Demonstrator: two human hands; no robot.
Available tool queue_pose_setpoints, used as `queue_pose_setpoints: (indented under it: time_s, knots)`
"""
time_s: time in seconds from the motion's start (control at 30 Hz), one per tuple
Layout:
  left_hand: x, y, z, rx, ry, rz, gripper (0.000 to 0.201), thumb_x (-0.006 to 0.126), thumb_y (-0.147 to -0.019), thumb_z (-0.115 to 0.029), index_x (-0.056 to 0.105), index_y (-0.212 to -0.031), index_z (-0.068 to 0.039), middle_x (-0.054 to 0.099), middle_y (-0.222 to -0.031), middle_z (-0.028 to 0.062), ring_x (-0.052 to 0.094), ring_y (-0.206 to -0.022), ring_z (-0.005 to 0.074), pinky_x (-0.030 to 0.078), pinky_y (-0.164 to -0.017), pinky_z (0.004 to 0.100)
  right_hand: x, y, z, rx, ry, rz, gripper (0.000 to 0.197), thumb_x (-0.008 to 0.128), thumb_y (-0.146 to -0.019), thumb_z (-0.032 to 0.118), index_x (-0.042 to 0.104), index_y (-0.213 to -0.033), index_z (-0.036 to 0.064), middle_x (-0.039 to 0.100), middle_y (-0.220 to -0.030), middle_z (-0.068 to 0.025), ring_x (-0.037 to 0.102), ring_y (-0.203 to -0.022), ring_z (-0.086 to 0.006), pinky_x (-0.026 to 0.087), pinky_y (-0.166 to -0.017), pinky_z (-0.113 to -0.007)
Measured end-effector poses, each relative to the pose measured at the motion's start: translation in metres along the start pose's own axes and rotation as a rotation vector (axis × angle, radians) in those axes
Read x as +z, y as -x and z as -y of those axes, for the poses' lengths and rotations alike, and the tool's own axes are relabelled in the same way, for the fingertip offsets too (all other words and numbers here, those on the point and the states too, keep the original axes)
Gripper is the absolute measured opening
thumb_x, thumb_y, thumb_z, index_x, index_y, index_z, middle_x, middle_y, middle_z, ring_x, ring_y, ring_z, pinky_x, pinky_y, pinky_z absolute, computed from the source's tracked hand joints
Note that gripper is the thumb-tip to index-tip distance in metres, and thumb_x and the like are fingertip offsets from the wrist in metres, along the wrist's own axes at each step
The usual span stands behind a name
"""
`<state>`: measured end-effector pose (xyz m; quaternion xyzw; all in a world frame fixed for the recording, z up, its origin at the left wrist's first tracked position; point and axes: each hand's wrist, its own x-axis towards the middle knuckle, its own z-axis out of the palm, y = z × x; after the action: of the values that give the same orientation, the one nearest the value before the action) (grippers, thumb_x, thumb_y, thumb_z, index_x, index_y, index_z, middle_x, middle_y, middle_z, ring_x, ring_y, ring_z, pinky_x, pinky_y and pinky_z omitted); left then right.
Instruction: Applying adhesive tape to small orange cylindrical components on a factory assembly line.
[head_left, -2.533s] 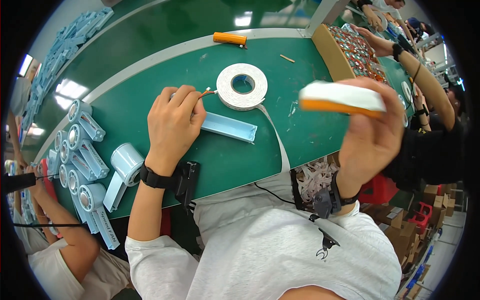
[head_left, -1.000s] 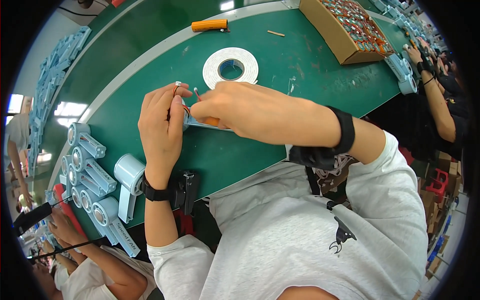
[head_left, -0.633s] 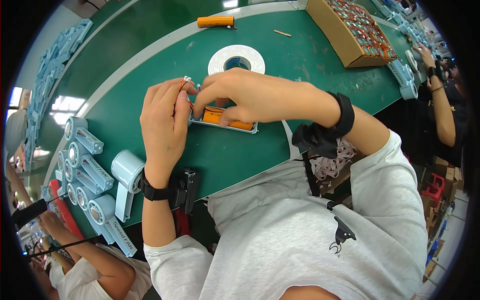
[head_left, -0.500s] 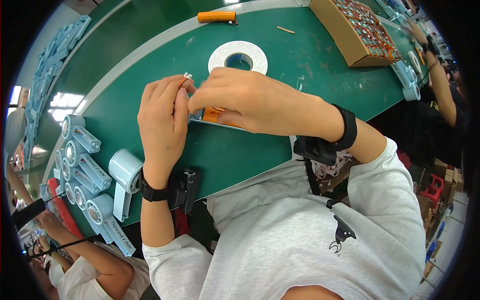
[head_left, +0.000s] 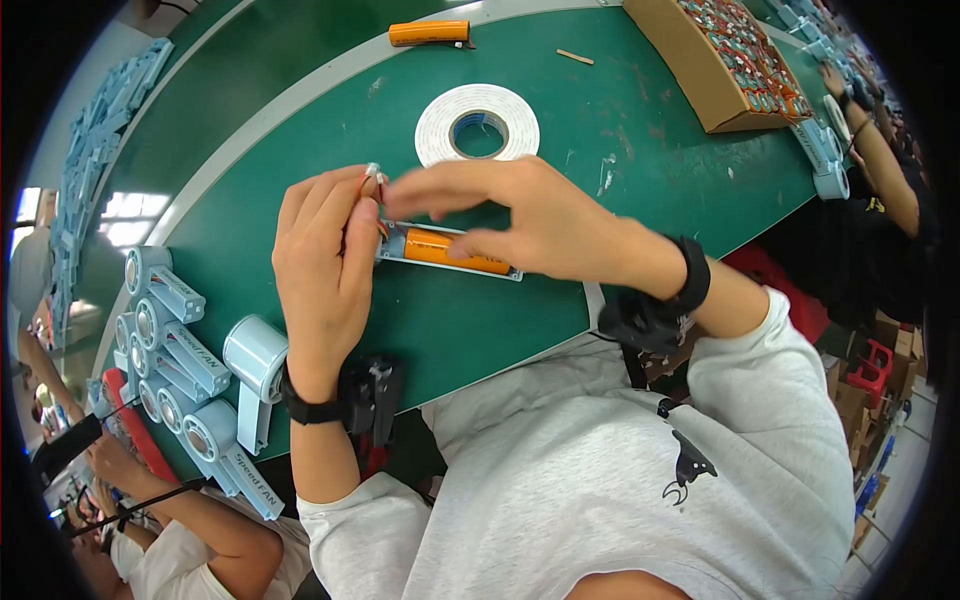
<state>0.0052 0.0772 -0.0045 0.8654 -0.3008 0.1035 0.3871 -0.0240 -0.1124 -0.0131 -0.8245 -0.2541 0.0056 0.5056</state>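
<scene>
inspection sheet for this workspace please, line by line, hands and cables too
surface: green tabletop, scuffed toward the right
job's things: orange cylinder lying in open light-blue housing
clutter: white tape roll, spare orange cylinder, small tan strip
hands: left hand pinches wires; right hand over the housing, thumb and fingers apart, contact unclear
cables: white connectors poke above left fingertips
surroundings: light-blue fans at left, cardboard box of wired parts at far right, co-workers' arms both sides
</scene>
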Motion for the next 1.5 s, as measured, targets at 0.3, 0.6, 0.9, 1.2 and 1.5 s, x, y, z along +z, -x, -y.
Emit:
queue_pose_setpoints:
  time_s: [0.3,0.6,0.9,1.2,1.5]
  knots:
    - [-0.017,-0.017,-0.012,-0.153,-0.15,0.371,0.03,0.075,-0.06,-0.017,0.063,-0.082,0.0,0.056,-0.089,0.0075,0.049,-0.089,0.0246,0.041,-0.075,0.0343,-0.001,-0.004,0.005,0.21,-0.122,0.07,0.053,0.062,-0.075,-0.004,0.038,-0.122,0.0031,0.065,-0.088,-0.0162,0.064,-0.077,-0.0297,0.05,-0.068,-0.034]
    - [-0.021,-0.036,-0.028,-0.266,-0.25,0.473,0.025,0.076,-0.057,-0.017,0.064,-0.075,-0.005,0.057,-0.082,0.0044,0.049,-0.083,0.025,0.034,-0.08,0.0374,-0.017,-0.038,0.037,0.363,0.238,0.364,0.04,0.061,-0.075,0.001,0.047,-0.112,0.0004,0.064,-0.08,-0.0158,0.063,-0.07,-0.0278,0.048,-0.06,-0.036]
    - [-0.087,-0.051,-0.034,-0.083,-0.518,0.473,0.024,0.07,-0.058,-0.014,0.063,-0.078,-0.002,0.061,-0.075,0.0119,0.059,-0.079,0.0281,0.047,-0.066,0.0331,-0.105,-0.047,-0.017,0.188,0.071,-0.103,0.035,0.069,-0.071,0.018,0.06,-0.099,-0.0012,0.064,-0.081,-0.0164,0.062,-0.079,-0.0289,0.049,-0.069,-0.035]
    - [-0.066,-0.204,0.156,-0.391,-0.597,0.262,0.054,0.074,-0.062,-0.03,0.061,-0.105,-0.001,0.06,-0.102,0.0208,0.059,-0.096,0.0324,0.048,-0.078,0.041,-0.078,-0.146,-0.067,0.276,0.54,-0.164,0.04,0.073,-0.069,0.027,0.061,-0.09,-0.0044,0.064,-0.086,-0.0215,0.062,-0.085,-0.0354,0.051,-0.071,-0.042]
    - [0.006,-0.079,-0.034,0.244,-0.696,0.591,0.093,0.083,-0.049,-0.036,0.04,-0.123,0.0,0.042,-0.125,0.0183,0.035,-0.121,0.0376,0.028,-0.101,0.0479,-0.122,-0.059,-0.101,-0.235,1.033,-0.201,0.03,0.058,-0.072,0.005,0.064,-0.101,0.0093,0.062,-0.097,-0.0133,0.057,-0.099,-0.0296,0.051,-0.078,-0.042]
